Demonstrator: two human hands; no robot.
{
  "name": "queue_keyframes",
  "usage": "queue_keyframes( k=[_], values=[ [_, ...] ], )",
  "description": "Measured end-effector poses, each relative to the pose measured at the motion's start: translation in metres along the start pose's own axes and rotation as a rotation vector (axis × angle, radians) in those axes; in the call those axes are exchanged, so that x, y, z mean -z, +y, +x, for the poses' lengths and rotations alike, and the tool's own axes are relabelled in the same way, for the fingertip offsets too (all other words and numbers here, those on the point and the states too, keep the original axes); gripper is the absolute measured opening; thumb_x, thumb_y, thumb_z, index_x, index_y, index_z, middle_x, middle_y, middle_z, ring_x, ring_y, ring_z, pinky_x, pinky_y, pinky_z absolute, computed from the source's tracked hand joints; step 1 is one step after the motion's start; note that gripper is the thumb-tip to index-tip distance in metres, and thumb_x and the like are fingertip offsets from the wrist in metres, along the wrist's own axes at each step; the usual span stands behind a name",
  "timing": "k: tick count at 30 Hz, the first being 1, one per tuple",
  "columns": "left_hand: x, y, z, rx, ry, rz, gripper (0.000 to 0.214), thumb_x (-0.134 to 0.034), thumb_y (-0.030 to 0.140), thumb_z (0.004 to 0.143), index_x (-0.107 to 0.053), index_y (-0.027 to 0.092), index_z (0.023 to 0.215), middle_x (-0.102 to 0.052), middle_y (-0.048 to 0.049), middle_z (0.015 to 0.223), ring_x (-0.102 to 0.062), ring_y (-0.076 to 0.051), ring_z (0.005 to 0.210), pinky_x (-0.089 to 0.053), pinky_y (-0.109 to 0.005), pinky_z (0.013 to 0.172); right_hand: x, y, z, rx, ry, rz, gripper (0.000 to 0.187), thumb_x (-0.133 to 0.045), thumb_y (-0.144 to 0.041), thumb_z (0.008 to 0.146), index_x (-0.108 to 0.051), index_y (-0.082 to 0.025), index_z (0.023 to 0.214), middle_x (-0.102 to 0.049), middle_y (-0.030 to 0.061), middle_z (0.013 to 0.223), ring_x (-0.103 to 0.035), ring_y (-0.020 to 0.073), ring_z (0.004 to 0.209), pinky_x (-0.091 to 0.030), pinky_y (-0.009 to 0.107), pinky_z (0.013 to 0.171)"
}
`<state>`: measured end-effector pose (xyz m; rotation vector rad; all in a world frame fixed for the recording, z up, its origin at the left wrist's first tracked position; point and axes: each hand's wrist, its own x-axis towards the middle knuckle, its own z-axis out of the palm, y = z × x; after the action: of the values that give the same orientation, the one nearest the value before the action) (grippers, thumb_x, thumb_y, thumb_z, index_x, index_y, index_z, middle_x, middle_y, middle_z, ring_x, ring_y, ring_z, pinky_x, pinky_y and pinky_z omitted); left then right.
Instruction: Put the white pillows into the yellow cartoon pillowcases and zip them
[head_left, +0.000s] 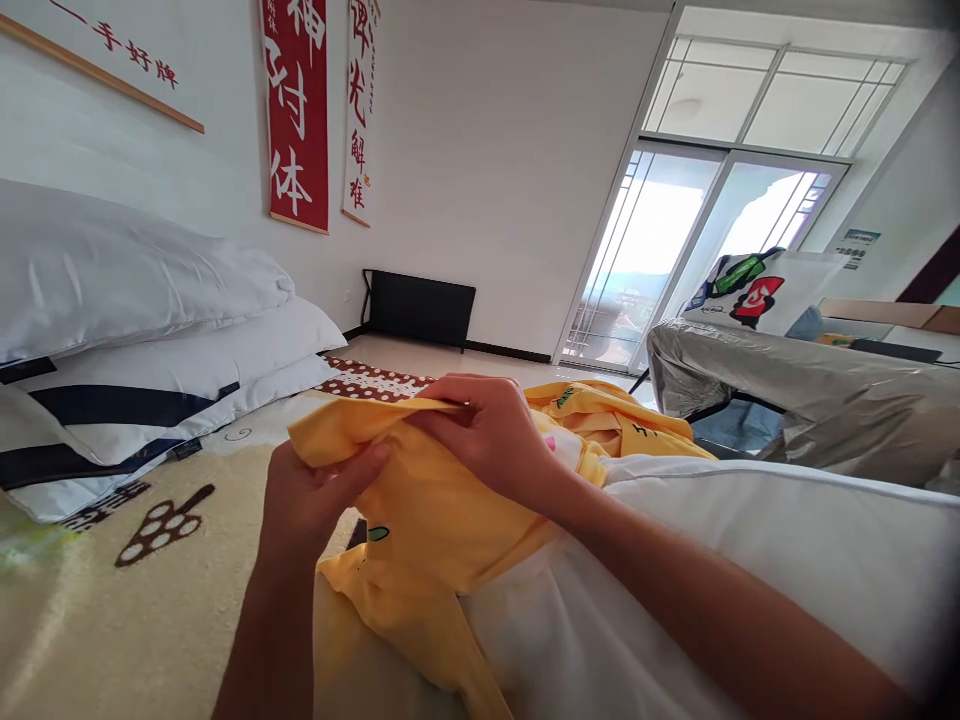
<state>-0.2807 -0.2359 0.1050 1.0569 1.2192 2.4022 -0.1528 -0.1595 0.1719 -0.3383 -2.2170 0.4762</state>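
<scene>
A yellow fabric cover [442,500] with small printed motifs hangs bunched between my hands. My left hand [315,500] pinches its raised edge at the left, thumb on top. My right hand [487,430] grips the same edge further right, with thumb and fingers pressed together on the cloth. More yellow cloth [615,415] with dark lettering lies beyond my right wrist. A white padded quilt [750,530] with a piped edge lies under my right forearm and partly beneath the yellow cloth. How far it reaches inside the cover is hidden.
White pillows [157,290] with dark bands are stacked at the left on a cream patterned blanket [217,580]. A folded black panel [420,308] leans at the far wall. At the right stand a plastic-wrapped piece of furniture [810,400] and a printed bag [765,295].
</scene>
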Motion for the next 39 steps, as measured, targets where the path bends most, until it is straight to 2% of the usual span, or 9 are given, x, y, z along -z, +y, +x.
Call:
queue_keyframes(
  k=[3, 9, 14, 19, 23, 28, 34, 37, 39],
  values=[
    [0.006, -0.006, 0.006, -0.024, -0.018, -0.092, 0.018, -0.077, 0.029, 0.062, -0.073, 0.016, 0.074, -0.069, -0.003, 0.071, -0.063, -0.018, 0.07, -0.051, -0.025, 0.059, 0.0, 0.001, 0.0, -0.042, 0.051, 0.021, 0.011, -0.063, -0.028, 0.079, -0.065, -0.017, 0.077, -0.065, -0.0026, 0.073, -0.055, 0.0106, 0.068, -0.04, 0.024, 0.07],
    [0.01, -0.01, 0.009, -0.173, 0.197, -0.011, 0.013, -0.077, 0.028, 0.062, -0.072, 0.018, 0.068, -0.065, 0.0006, 0.064, -0.058, -0.014, 0.065, -0.049, -0.024, 0.06, -0.003, -0.002, -0.003, 0.013, 0.017, -0.062, 0.008, -0.064, -0.025, 0.077, -0.064, -0.018, 0.074, -0.064, -0.0021, 0.072, -0.055, 0.0104, 0.069, -0.039, 0.021, 0.065],
    [0.006, 0.0, 0.003, -0.189, 0.117, 0.062, 0.012, -0.075, 0.027, 0.06, -0.072, 0.017, 0.066, -0.065, -0.0003, 0.065, -0.058, -0.014, 0.065, -0.047, -0.022, 0.057, -0.007, -0.004, -0.008, 0.117, 0.035, -0.127, 0.005, -0.06, -0.016, 0.075, -0.064, -0.018, 0.072, -0.062, -0.0013, 0.069, -0.052, 0.0097, 0.066, -0.038, 0.021, 0.062],
    [0.004, 0.003, 0.004, -0.136, 0.034, 0.109, 0.014, -0.075, 0.027, 0.058, -0.072, 0.017, 0.067, -0.066, 0.0, 0.064, -0.058, -0.013, 0.062, -0.046, -0.021, 0.053, -0.005, -0.004, -0.007, 0.084, 0.076, -0.044, 0.006, -0.061, -0.013, 0.074, -0.065, -0.017, 0.075, -0.064, -0.0018, 0.073, -0.054, 0.0091, 0.065, -0.039, 0.02, 0.062],
    [0.004, -0.003, 0.008, -0.083, 0.097, 0.147, 0.022, -0.076, 0.035, 0.058, -0.071, 0.015, 0.065, -0.067, -0.0027, 0.065, -0.062, -0.018, 0.065, -0.05, -0.024, 0.054, -0.004, -0.004, -0.006, 0.021, 0.051, -0.007, 0.005, -0.064, -0.022, 0.077, -0.065, -0.018, 0.075, -0.063, -0.0021, 0.072, -0.054, 0.0098, 0.066, -0.04, 0.021, 0.063],
    [0.006, -0.007, 0.009, -0.049, 0.111, 0.089, 0.023, -0.079, 0.034, 0.053, -0.071, 0.015, 0.062, -0.064, -0.0014, 0.057, -0.063, -0.02, 0.063, -0.053, -0.025, 0.053, -0.007, -0.003, -0.007, 0.107, 0.01, -0.053, 0.013, -0.067, -0.027, 0.078, -0.064, -0.017, 0.071, -0.058, -0.0019, 0.066, -0.05, 0.0094, 0.065, -0.038, 0.021, 0.063],
    [0.008, -0.006, 0.009, -0.009, 0.078, 0.122, 0.022, -0.077, 0.034, 0.057, -0.067, 0.015, 0.054, -0.053, 0.0013, 0.045, -0.053, -0.012, 0.05, -0.042, -0.019, 0.041, -0.006, -0.003, -0.008, 0.129, -0.043, -0.054, 0.014, -0.068, -0.026, 0.078, -0.063, -0.017, 0.069, -0.056, -0.0022, 0.064, -0.048, 0.009, 0.064, -0.037, 0.021, 0.062],
    [0.008, -0.005, 0.009, 0.019, 0.001, 0.133, 0.029, -0.075, 0.035, 0.06, -0.059, 0.015, 0.046, -0.044, 0.0025, 0.04, -0.046, -0.01, 0.044, -0.035, -0.018, 0.037, -0.005, -0.003, -0.008, 0.134, -0.092, -0.026, 0.012, -0.069, -0.026, 0.077, -0.065, -0.017, 0.07, -0.055, -0.0028, 0.064, -0.049, 0.0085, 0.064, -0.036, 0.02, 0.06],
    [0.007, -0.003, 0.008, 0.011, -0.048, 0.143, 0.033, -0.075, 0.034, 0.059, -0.054, 0.014, 0.042, -0.044, 0.0023, 0.042, -0.043, -0.009, 0.044, -0.034, -0.018, 0.037, -0.005, -0.004, -0.008, 0.137, -0.155, -0.016, 0.008, -0.068, -0.022, 0.078, -0.067, -0.017, 0.072, -0.057, -0.0026, 0.066, -0.05, 0.0083, 0.065, -0.037, 0.02, 0.062]
  ],
)
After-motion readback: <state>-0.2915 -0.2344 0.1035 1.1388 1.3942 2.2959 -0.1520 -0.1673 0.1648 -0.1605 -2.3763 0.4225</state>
